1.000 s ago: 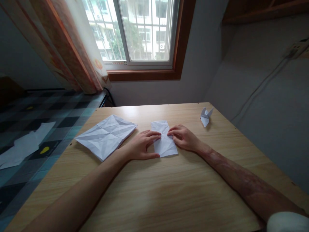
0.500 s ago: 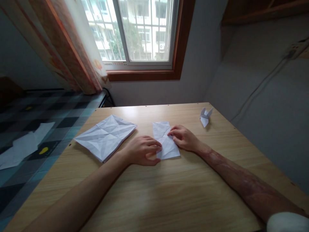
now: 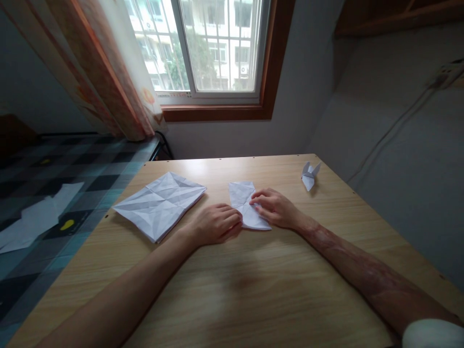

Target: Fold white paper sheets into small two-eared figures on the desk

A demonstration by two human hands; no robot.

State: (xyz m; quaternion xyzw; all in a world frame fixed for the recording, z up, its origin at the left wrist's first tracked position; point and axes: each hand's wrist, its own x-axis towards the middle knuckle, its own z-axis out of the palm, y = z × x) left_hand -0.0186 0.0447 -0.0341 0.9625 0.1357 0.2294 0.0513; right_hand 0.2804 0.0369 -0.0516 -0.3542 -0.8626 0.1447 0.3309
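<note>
A small creased sheet of white paper (image 3: 242,192) lies on the wooden table between my hands. Its near edge looks bent up a little. My left hand (image 3: 218,223) is closed at the lower left corner of this paper, thumb and fingers pinching it; the pinched corner itself is hidden. From the right, my right hand (image 3: 273,208) rests its fingertips on the middle and right side of the sheet. Those fingers are slightly bent and apart, with the paper flat beneath them.
Left of my hands lies a stack of larger creased paper (image 3: 163,200). A folded paper figure (image 3: 309,175) stands at the far right of the table (image 3: 232,290). More white paper (image 3: 39,217) lies on the checked bed at left. A window (image 3: 217,48) is ahead.
My left thumb has moved in toward the fingers, closing on the paper's near left corner. The near edge has risen and shifted away from me. My right hand stays nearly in place.
</note>
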